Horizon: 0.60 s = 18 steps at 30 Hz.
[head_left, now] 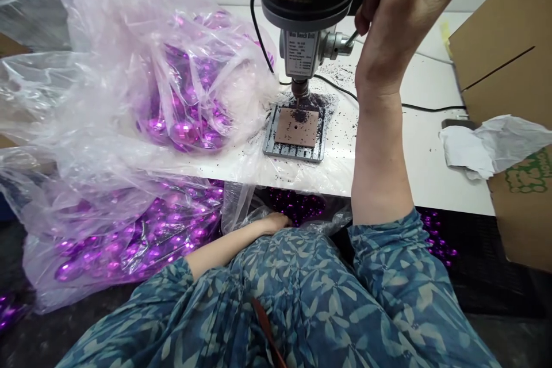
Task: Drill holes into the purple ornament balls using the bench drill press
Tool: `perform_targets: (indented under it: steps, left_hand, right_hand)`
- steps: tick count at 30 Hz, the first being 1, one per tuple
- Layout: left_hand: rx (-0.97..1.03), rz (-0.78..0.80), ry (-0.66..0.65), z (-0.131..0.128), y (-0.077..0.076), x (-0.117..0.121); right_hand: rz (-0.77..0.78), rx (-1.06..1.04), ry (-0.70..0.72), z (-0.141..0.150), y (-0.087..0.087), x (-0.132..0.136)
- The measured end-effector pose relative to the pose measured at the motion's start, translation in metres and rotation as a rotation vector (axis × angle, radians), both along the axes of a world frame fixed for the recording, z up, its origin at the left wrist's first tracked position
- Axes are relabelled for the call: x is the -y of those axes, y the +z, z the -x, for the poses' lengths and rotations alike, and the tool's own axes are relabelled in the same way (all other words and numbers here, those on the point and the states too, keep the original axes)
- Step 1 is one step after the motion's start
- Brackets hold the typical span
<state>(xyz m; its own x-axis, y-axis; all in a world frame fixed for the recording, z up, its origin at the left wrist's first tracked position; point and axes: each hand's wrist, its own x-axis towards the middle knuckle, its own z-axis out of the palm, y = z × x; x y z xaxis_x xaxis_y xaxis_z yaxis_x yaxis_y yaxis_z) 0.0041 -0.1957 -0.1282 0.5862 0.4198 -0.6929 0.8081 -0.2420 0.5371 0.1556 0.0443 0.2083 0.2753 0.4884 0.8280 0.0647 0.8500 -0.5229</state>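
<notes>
1. Right hand point(397, 11), raised beside the bench drill point(301, 52): fingers curled closed around the outer end of the feed lever point(352, 38), partly cut off by the upper edge of the view.
2. Left hand point(276, 222), low at the front of the table point(336, 175): close beside the loose purple pieces point(297, 204) below the edge; fingers mostly hidden, grip or contact impossible to tell.
3. Drill bit point(297, 103), vertical above the brown plate point(304, 137): dark shavings point(307, 117) scattered over plate, grey base point(293, 153) and tabletop; small round mark near the plate's middle; no purple piece visible beneath the bit.
4. To the left, faceted purple balls point(185, 129) in clear plastic on the table, with more in a lower bag point(142, 238) in front.
5. Progress, by judgement: drilling already well under way, given the abundant shavings; many purple pieces at hand, but drilled and undrilled ones indistinguishable, hence amount left uncertain.
</notes>
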Motion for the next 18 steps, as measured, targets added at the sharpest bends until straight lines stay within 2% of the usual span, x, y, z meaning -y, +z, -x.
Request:
perform_targets:
  steps: [4, 6, 8, 13, 15, 18]
  left_hand:
    - [-0.093, -0.05, 0.048, -0.015, -0.006, 0.003]
    - [-0.121, -0.073, 0.079, -0.02, -0.009, 0.002]
    - [-0.13, -0.099, 0.114, -0.023, -0.011, -0.001]
    - [-0.122, -0.161, 0.172, -0.025, -0.017, -0.006]
    - [-0.113, -0.18, 0.17, -0.025, -0.026, -0.006]
    - [-0.077, -0.22, 0.149, -0.025, -0.048, -0.008]
  right_hand:
    - [0.117, -0.053, -0.004, 0.002, 0.006, 0.022]
    - [0.096, -0.075, 0.043, 0.001, 0.007, 0.028]
    - [0.078, -0.077, 0.071, 0.0, 0.006, 0.029]
    - [0.148, -0.127, 0.063, -0.004, 0.01, 0.029]
    - [0.169, -0.123, 0.066, -0.005, 0.012, 0.031]
    - [0.193, -0.12, 0.057, -0.007, 0.013, 0.033]
